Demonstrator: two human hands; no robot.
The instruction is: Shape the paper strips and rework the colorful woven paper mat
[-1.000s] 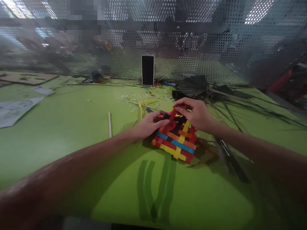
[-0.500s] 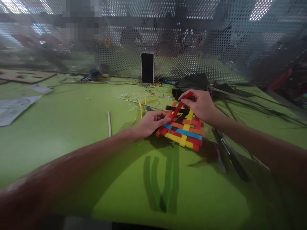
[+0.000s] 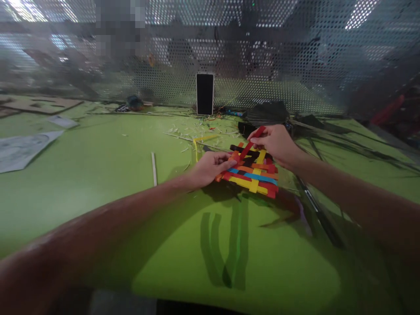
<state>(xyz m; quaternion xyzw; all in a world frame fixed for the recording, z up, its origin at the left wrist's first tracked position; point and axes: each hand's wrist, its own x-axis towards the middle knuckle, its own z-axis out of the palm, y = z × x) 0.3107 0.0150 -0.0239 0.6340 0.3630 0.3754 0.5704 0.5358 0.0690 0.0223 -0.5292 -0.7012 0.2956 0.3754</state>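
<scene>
A woven mat (image 3: 254,174) of red, yellow, orange, blue and black strips is held just above the green table. My left hand (image 3: 211,168) pinches its left edge between thumb and fingers. Pinched in my right hand (image 3: 274,142) is the free end of a red strip (image 3: 250,143), which slants up from the mat near my left thumb. Part of the mat's far side is hidden behind my right hand. Beyond the mat, a bent yellow strip (image 3: 196,148) lies on the table.
A phone (image 3: 205,94) leans upright against a perforated metal screen (image 3: 157,74). Pale shavings (image 3: 179,130) litter the table (image 3: 108,153). A dark pen-like tool (image 3: 320,212) lies right, a pale stick (image 3: 154,169) left. Green strips (image 3: 239,232) are in front; drawn-on paper (image 3: 29,146) is far left.
The mat has tilted flatter, its near edge lifting slightly. Both hands keep their pinch, and the right has shifted a little along with the red strip. The whole view has moved slightly.
</scene>
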